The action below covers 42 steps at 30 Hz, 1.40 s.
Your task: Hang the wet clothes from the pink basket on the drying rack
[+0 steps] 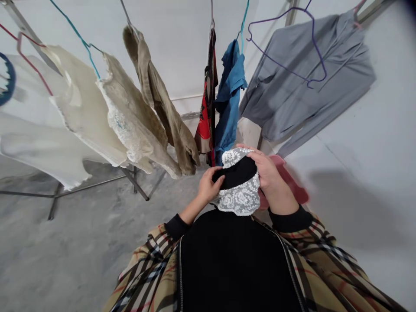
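Both hands hold a small black garment with a white lace trim (238,184) close in front of my chest. My left hand (209,186) pinches its left side, fingers closed on the black cloth. My right hand (269,175) wraps over its right edge, with the fingers curled on the lace at the top. A pink object (292,184) shows partly behind my right hand. Plaid sleeves with black cuffs cover both forearms.
Clothes hang on hangers from a metal rack ahead: cream tops (84,108), a tan garment (162,108), a red and black piece (206,112), a blue shirt (230,95) and a grey shirt (305,82). An empty purple hanger (312,52) hangs before the grey shirt. The floor is bare concrete (81,251).
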Each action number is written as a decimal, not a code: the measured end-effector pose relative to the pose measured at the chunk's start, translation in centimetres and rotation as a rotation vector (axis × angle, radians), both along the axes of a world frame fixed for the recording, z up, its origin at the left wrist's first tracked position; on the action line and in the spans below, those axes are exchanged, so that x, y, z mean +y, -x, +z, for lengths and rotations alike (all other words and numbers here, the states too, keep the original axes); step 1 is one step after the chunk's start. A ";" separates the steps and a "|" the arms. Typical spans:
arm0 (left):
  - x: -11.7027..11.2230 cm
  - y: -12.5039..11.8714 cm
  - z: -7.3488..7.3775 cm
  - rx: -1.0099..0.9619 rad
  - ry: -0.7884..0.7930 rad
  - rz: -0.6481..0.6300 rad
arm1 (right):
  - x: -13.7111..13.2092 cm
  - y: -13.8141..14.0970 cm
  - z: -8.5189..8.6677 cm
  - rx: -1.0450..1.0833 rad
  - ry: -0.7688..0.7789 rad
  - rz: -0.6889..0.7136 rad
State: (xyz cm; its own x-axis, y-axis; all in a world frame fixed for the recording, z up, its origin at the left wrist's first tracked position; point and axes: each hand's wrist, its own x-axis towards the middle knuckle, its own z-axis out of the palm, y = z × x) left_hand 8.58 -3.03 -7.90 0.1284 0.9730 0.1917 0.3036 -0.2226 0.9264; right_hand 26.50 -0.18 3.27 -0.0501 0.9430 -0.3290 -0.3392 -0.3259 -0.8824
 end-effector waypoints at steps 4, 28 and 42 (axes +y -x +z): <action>-1.4 -0.3 1.5 -0.048 -0.032 -0.132 | 0.5 -0.8 0.1 0.012 -0.073 -0.033; 5.2 -3.2 8.4 -0.074 -0.504 -0.018 | 1.0 -10.1 -4.5 -0.779 -0.556 0.778; 3.9 -3.3 9.3 -0.033 -0.331 -0.006 | 3.7 -4.5 -2.9 -0.475 -0.680 0.557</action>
